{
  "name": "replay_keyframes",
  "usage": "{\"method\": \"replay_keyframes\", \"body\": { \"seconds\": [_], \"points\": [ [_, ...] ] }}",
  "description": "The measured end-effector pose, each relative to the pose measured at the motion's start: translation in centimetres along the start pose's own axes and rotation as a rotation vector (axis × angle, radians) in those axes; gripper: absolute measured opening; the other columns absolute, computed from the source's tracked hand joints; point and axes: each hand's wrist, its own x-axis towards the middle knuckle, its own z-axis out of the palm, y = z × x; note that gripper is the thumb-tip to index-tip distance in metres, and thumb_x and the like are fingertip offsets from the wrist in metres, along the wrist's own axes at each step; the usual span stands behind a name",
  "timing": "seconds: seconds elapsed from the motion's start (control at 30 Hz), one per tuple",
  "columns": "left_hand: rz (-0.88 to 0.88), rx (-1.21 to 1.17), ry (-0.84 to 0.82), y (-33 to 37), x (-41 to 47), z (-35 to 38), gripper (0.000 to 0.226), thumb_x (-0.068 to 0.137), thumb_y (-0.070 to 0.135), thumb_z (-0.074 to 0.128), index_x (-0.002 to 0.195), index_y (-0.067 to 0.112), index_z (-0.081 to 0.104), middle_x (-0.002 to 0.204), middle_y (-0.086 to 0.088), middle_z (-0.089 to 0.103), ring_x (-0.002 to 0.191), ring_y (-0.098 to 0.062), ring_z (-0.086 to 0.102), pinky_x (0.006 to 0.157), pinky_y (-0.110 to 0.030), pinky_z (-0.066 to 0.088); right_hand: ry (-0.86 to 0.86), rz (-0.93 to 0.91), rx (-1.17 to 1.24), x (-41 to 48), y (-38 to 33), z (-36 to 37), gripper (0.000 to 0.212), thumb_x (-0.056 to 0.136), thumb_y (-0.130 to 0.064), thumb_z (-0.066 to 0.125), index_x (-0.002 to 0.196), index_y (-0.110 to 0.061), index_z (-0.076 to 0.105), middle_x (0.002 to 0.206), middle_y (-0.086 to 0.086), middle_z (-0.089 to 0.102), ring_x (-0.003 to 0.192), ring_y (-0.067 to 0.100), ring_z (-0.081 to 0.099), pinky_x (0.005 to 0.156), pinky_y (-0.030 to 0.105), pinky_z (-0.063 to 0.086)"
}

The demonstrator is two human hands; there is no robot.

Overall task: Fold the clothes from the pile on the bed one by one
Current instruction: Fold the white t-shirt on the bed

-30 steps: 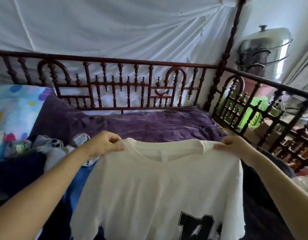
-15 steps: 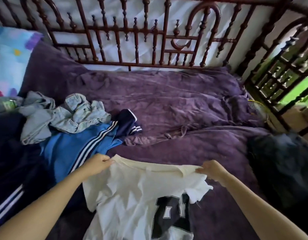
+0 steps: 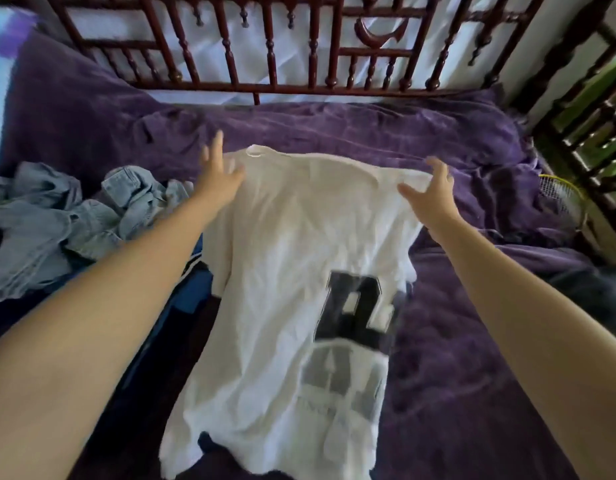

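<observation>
White T-shirt on purple cover, left hand and right hand splayed, gripping nothing; best smooth it flat before folding

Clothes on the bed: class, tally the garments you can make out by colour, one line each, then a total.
White cotton T-shirt with black print: 1
Pale blue crumpled denim garment: 1, perhaps more in the heap
Bright blue garment, mostly hidden: 1
Total: 3 told apart; dark cloth at the edges is unclear.
</observation>
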Motion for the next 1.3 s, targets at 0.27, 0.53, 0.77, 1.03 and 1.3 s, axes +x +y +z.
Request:
{"method": "replay_keyframes", "body": {
  "seconds": [0.27,0.53,0.77,1.03,1.3],
  "points": [
    [-0.558,0.369,-0.346,-19.3,-13.6,6.0,0.081,0.092,0.029,0.057,0.151,0.018,0.003,0.156,-0.018,0.004,0.141,-0.037,0.016,0.109,-0.044,0.023,-0.278,0.423,-0.069,-15.6,16.1,8.1,0.049,0.086,-0.006,0.059,0.131,-0.011,0.041,0.124,0.016,0.041,0.118,0.028,0.038,0.09,0.033,0.038],
    [-0.791,0.436,-0.457,-30.5,-25.6,1.2,0.062,0.087,0.032,0.063,0.138,0.008,0.039,0.137,-0.016,0.046,0.124,-0.036,0.044,0.097,-0.039,0.036,-0.236,0.903,-0.105,-30.7,23.8,11.9,0.061,0.081,-0.012,0.066,0.135,-0.007,0.037,0.125,0.014,0.052,0.108,0.033,0.055,0.083,0.036,0.047],
    [-0.823,-0.208,-0.139,-28.2,-26.2,-1.4,0.01,0.084,0.007,0.062,0.082,-0.001,0.058,0.082,-0.016,0.056,0.076,-0.028,0.053,0.064,-0.033,0.039,0.053,0.983,0.293,-31.0,22.1,7.8,0.009,0.08,0.0,0.064,0.076,0.001,0.057,0.072,0.011,0.052,0.06,0.021,0.046,0.043,0.023,0.04],
    [-1.102,-0.895,-0.083,-26.3,-29.3,-5.2,0.014,0.092,0.005,0.048,0.081,0.006,0.057,0.069,-0.01,0.064,0.068,-0.015,0.055,0.07,-0.03,0.046,0.247,0.974,0.679,-32.3,20.8,-0.3,0.021,0.085,-0.005,0.062,0.07,-0.014,0.051,0.049,0.004,0.054,0.035,0.009,0.047,0.036,0.015,0.04],
    [-1.04,-0.363,-0.285,-30.2,-36.1,-7.1,0.013,0.081,0.005,0.07,0.09,0.011,0.062,0.088,-0.007,0.064,0.081,-0.021,0.058,0.078,-0.037,0.045,0.004,0.973,0.143,-39.3,24.5,-2.2,0.022,0.082,0.002,0.066,0.067,-0.007,0.05,0.058,0.008,0.041,0.045,0.015,0.034,0.026,0.015,0.023]
  ]
}}
